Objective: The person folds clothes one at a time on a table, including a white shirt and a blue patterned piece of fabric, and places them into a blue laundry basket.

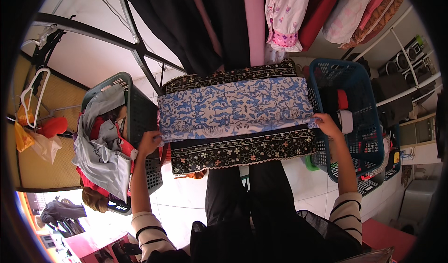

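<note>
In front of me lies a long piece of blue and white patterned cloth (233, 105), spread flat over a black floral cloth (242, 150) with a scalloped light edge. My left hand (150, 142) grips the near left corner of the blue and white cloth. At its near right corner, my right hand (326, 124) pinches the same cloth between thumb and fingers. The near edge runs nearly straight between both hands. What supports the black floral cloth is hidden beneath it.
A basket (142, 118) heaped with grey and red clothes (105, 137) stands at left. Another teal basket (345, 69), holding a few dark and red items, is at right. Garments (252, 25) hang at the far side. A dark metal frame (135, 44) and a white hanger (35, 95) are upper left.
</note>
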A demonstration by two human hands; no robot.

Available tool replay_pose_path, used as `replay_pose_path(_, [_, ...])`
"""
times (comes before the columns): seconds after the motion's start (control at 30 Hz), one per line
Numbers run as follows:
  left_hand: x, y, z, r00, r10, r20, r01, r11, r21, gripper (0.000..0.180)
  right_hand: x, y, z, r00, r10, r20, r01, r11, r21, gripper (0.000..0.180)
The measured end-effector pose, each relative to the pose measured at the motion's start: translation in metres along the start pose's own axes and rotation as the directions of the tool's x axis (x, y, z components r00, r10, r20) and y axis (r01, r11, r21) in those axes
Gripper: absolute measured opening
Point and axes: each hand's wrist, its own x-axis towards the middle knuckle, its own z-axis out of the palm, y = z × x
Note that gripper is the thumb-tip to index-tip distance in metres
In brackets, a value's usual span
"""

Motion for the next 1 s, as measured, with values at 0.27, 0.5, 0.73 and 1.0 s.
replay_pose_path(0.27, [0.061,-0.036,0.003,0.984,-0.076,-0.16,0.035,0.969,-0.245,0.019,0.058,0.014,0.014,0.854,-0.102,-0.511,0.001,0.981,-0.193,0.028])
replay_pose_path(0.5, [0.083,-0.032,0.021,0.917,-0.332,-0.221,0.297,0.938,-0.178,0.028,0.078,0.0,0.028,0.885,0.016,-0.466,-0.155,0.953,-0.262,0.029])
replay_pose_path(0.73, [0.087,0.044,0.042,0.7,0.141,-0.7,-0.001,0.981,0.196,0.049,0.078,-0.04,0.065,0.777,-0.317,-0.543,0.052,0.893,-0.447,0.051])
replay_pose_path(1.0, [0.096,0.183,0.188,0.913,0.384,-0.139,-0.299,0.861,0.412,0.056,0.084,-0.145,0.207,0.876,-0.473,-0.1,0.371,0.791,-0.486,0.056])
